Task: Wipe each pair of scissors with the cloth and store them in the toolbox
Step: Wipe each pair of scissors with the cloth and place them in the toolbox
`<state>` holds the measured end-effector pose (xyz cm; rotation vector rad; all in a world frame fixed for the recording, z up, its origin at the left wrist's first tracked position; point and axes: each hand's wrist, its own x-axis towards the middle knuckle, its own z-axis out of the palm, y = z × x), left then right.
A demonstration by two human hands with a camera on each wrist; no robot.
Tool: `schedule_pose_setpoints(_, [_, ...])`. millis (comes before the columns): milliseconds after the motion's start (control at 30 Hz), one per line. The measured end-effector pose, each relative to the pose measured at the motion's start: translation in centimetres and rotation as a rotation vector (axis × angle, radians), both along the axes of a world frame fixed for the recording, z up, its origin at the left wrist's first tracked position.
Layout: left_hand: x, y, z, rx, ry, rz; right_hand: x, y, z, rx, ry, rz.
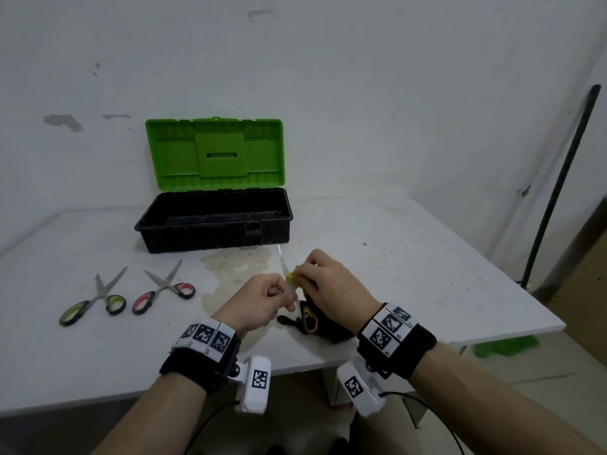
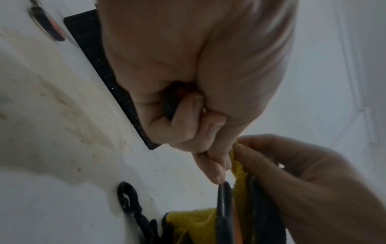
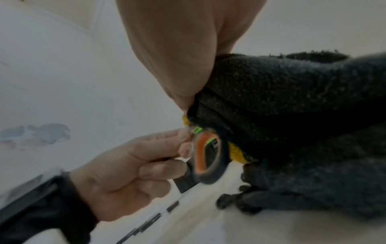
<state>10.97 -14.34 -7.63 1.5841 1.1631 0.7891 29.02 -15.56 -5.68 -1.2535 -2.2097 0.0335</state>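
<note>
A: What does each hand hold?

B: The left hand [image 1: 259, 302] has its fingers curled around the orange-handled scissors [image 3: 207, 156], near the handle. The blade points up and away from the hand, toward the toolbox [image 1: 213, 221]. The right hand [image 1: 331, 287] pinches the cloth [image 3: 292, 115] around the blade, just in front of the left fingers.

A: How will these things handle, you think?

B: The scissors look stiff and light, and the metal blade is probably smooth and a bit slippery, also sharp at the tip. So I would hold it at the plastic handle and keep the cloth folded over the blade. The cloth is soft and thick, dark outside and yellow inside; it bends easily around the steel.

A: Where are the others?

B: The green-handled scissors [image 1: 93, 298] and the red-handled scissors [image 1: 164, 289] lie on the table [image 1: 410, 257], far to the left of the left hand, not yet stored. The toolbox is open, beyond both hands.

A: What is unclear?

B: The blade is blurred and mostly covered by the cloth. I cannot tell if the blades are closed. The floor of the toolbox is too dark to read.
</note>
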Motion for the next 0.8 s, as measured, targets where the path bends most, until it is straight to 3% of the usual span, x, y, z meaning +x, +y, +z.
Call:
schedule_pose_setpoints(233, [-0.7,0.0,-0.5,-0.055,-0.012,0.016,3.3,2.6,0.6,-0.024,0.210,-0.246])
schedule_pose_setpoints(600, [-0.7,0.3,-0.3,-0.105,-0.015,0.051,3.7,2.0,1.1,-0.005,0.294,-0.182])
schedule_pose_setpoints(800, [-1.2,0.9,-0.4,-0.028,-0.083,0.217,3.2,1.8,1.1,0.004,0.297,-0.149])
